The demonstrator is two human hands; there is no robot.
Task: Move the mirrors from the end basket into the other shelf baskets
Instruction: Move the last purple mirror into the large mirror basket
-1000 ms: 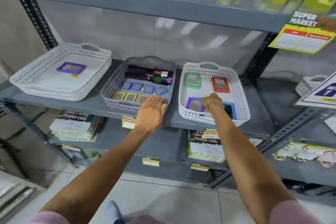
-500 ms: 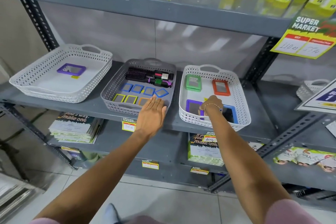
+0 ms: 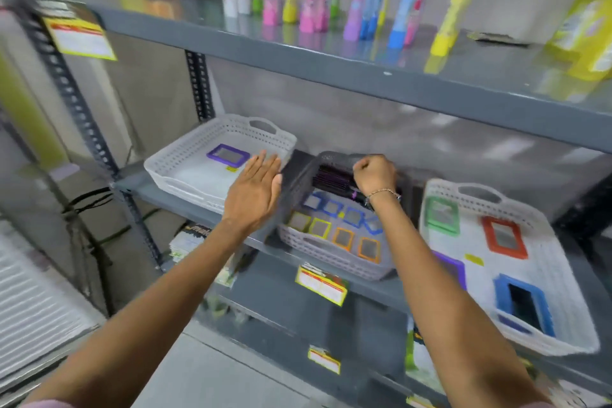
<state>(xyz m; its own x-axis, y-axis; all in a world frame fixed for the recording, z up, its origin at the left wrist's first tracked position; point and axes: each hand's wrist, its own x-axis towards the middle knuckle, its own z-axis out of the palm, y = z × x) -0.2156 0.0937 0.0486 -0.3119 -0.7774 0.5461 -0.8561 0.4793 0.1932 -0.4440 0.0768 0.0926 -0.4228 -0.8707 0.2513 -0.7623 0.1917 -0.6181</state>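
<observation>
Three baskets stand on the grey shelf. The left white basket point(image 3: 198, 142) holds one purple-framed mirror point(image 3: 228, 155). The middle grey basket point(image 3: 331, 255) holds several small blue, yellow and orange mirrors point(image 3: 342, 238) and a dark hairbrush point(image 3: 331, 177). The right white basket point(image 3: 559, 268) holds a green mirror point(image 3: 442, 215), a red mirror point(image 3: 504, 237), a blue mirror point(image 3: 523, 305) and a purple mirror point(image 3: 455, 270) partly behind my right forearm. My left hand point(image 3: 256, 190) is flat and open above the gap between the left and middle baskets. My right hand point(image 3: 374, 175) is a closed fist over the back of the grey basket; nothing shows in it.
The upper shelf point(image 3: 331, 56) overhangs close above, carrying coloured bottles point(image 3: 308, 0) and yellow packs point(image 3: 589, 30). A perforated upright point(image 3: 76, 103) stands at the left. Price tags point(image 3: 321, 285) hang on the shelf edge, and booklets point(image 3: 188, 242) lie on the lower shelf.
The view swung left. My right hand left the purple mirror in the right basket and moved to the back of the grey basket as a fist. My left hand shifted left toward the left basket.
</observation>
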